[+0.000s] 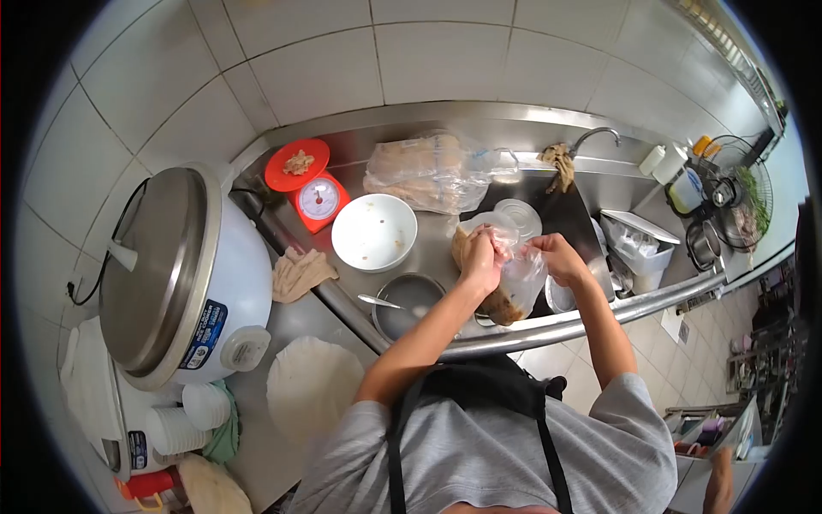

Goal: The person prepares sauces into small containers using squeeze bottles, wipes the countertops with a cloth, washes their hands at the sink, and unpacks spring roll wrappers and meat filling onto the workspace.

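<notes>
Both hands are at a clear plastic bag over the steel counter by the sink. My left hand is closed round the gathered upper part of the bag. Pinched at the bag's right edge is my right hand. Brownish food lies in the bag's lower end, near the counter's front rail. A clear round lid lies just behind the hands. To the left are a white bowl with small bits in it and a metal pot with a spoon.
A red scale bears a little food. Behind the hands lies a large plastic bag of pale food. A big cooker stands left. The faucet, a white container and a wire basket are at right.
</notes>
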A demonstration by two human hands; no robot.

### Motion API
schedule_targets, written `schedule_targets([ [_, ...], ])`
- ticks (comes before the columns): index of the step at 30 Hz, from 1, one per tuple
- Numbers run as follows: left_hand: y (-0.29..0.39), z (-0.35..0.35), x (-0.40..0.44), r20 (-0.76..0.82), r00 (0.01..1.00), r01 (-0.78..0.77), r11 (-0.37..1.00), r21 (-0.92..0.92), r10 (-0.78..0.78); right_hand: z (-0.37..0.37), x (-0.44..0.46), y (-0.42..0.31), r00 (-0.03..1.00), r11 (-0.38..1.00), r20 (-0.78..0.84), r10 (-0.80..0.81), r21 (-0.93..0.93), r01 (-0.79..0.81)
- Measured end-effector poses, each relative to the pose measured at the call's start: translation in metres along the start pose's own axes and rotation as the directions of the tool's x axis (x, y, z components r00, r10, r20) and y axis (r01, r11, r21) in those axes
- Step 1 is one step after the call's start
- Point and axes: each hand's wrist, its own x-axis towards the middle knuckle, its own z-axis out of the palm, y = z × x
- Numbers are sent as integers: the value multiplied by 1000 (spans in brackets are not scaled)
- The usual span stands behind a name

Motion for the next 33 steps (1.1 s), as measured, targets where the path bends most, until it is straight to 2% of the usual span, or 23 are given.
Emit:
schedule_targets([
  [2,2,-4,6,-69,997,19,994,-106,-26,-8,13,22,995,945,-80,66,325,-37],
  [3,12,-2,-9,-40,997,51,982,-181,-59,-33,43,59,997,841,-52,48,541,-13],
  [4,27,-12,-18,35,994,110,956,-272,-105,-59,59,76,996,783,0,87,619,-68],
  [6,42,-45,-20,270,940,313,847,-429,-210,-44,51,53,991,692,-41,130,719,-60],
  [9,50,-66,-29,468,876,244,944,-222,-117,2,41,-11,975,599,-134,176,801,2],
  [10,61,-62,-34,379,905,198,980,20,-191,4,46,-10,979,621,-138,147,784,17],
  [11,75,-57,-40,269,931,175,948,265,-247,5,49,-6,982,639,-143,123,769,32],
  [12,87,-47,-41,149,951,166,851,498,-272,6,55,-3,985,655,-150,91,754,54],
  [13,92,-36,-36,26,951,137,499,856,-307,13,57,-4,978,702,-202,56,704,105],
  [14,91,-27,-27,54,968,40,366,930,-244,18,57,-8,975,726,-222,28,675,133],
  [16,75,-5,-3,134,981,-127,59,990,-139,27,43,-34,966,769,-258,-29,611,187],
  [19,57,28,35,310,948,-308,-421,853,-67,17,37,-41,965,772,-247,-90,594,225],
  [22,72,50,55,321,850,-328,58,943,-418,2,38,-39,959,724,-269,-86,645,246],
  [26,84,60,51,272,766,-180,212,961,-582,1,29,-35,961,642,-265,-81,723,254],
  [27,90,57,49,296,724,-186,238,953,-623,0,21,-43,966,622,-248,-70,747,237],
  [30,102,82,26,206,750,-130,164,978,-629,-12,2,-41,965,669,-173,-199,695,263],
  [31,101,93,17,297,779,-169,272,947,-552,-38,-1,-32,920,814,108,-376,513,273],
  [32,102,104,11,342,796,-204,312,928,-499,-58,3,-23,848,859,194,-494,257,442],
  [33,101,114,5,381,809,-234,349,907,-447,-73,19,-12,771,762,193,-607,417,496],
])
